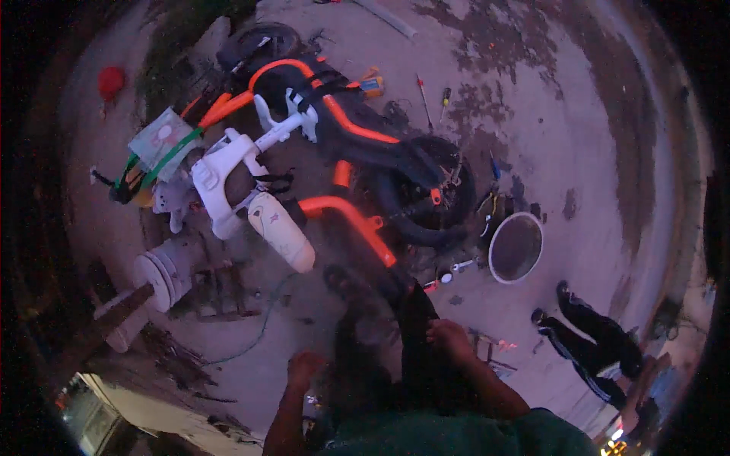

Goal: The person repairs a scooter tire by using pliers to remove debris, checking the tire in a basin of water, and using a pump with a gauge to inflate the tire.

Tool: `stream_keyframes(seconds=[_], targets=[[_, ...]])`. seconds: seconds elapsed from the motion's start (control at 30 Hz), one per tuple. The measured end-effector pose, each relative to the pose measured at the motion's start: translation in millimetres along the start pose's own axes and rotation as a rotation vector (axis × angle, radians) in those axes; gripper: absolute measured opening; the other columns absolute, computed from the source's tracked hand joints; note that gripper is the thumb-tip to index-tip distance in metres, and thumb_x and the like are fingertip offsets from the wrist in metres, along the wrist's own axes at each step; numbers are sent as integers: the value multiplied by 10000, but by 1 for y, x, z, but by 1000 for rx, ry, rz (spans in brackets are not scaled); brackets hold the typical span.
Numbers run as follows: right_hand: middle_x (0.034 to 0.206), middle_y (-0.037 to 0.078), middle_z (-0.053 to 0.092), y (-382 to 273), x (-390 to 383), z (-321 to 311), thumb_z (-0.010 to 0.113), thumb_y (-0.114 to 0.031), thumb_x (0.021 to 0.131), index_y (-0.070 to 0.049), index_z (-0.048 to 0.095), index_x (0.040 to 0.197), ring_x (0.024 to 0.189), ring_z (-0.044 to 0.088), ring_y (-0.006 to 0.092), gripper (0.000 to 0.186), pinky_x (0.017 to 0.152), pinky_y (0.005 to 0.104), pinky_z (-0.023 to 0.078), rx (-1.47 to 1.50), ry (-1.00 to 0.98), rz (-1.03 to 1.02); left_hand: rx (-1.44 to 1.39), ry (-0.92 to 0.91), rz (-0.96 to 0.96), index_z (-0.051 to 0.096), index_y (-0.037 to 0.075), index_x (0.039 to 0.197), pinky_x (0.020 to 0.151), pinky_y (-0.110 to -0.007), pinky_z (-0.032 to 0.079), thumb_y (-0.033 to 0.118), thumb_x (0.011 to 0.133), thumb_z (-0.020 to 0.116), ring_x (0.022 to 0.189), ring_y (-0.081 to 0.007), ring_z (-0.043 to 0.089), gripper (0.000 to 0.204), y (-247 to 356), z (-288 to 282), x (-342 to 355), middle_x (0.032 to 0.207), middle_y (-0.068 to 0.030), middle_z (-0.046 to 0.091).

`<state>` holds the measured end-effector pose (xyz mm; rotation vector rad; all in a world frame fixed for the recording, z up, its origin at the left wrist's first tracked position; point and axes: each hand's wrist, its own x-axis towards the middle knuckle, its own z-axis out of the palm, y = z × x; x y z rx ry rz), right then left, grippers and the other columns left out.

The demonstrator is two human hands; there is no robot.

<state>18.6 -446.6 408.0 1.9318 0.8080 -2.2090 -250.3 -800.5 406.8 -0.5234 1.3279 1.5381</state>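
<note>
An orange and black two-wheeler lies on its side on the ground in front of me. Its near wheel is toward the right, with bare metal parts showing at the hub. A white plastic seat-like frame and a long pale cushion are at its left. My left hand hangs low beside my leg, apart from the vehicle; blur hides its fingers. Over my dark trouser leg, my right hand has its fingers curled in, and nothing shows in them.
Screwdrivers, pliers and a wrench lie around the wheel. Beside them is a round pale-rimmed basin. A white bucket stands left. Another person is at the right. A thin cord crosses the ground.
</note>
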Motion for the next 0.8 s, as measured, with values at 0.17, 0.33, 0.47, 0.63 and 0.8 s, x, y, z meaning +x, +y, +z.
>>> stream_keyframes(seconds=[0.17,0.33,0.47,0.63,0.8], targets=[[949,74,670,14,17,23,606,-202,957,-30,621,1153,814,649,178,261,733,300,539,116,-195,-2,464,253,-271,566,91,1191,782,-379,533,259,941,585,991,-225,648,302,47,16,21,1097,-97,666],[946,65,663,-13,22,28,592,-215,963,-37,613,1155,812,644,180,263,701,303,529,229,-229,89,444,212,-206,577,96,1164,779,-352,524,305,947,587,974,-202,645,302,42,63,28,1060,-74,677],[949,62,657,-25,47,-8,600,-218,946,-45,607,1147,795,632,199,265,682,319,520,580,-572,341,512,69,-164,613,85,1112,776,-334,518,315,954,590,936,-173,643,280,63,136,49,1003,-56,685],[926,66,651,-36,53,-31,637,-243,915,-58,612,1138,776,619,212,291,692,336,514,541,-353,294,606,114,-109,640,74,1102,726,-306,515,295,951,603,870,-148,646,270,82,171,62,970,-52,687],[912,72,643,-63,52,-22,684,-275,883,-62,613,1141,775,614,223,341,698,348,515,417,-366,215,620,159,-107,626,44,1128,670,-281,532,328,959,604,798,-148,655,332,88,130,38,956,-63,699]])
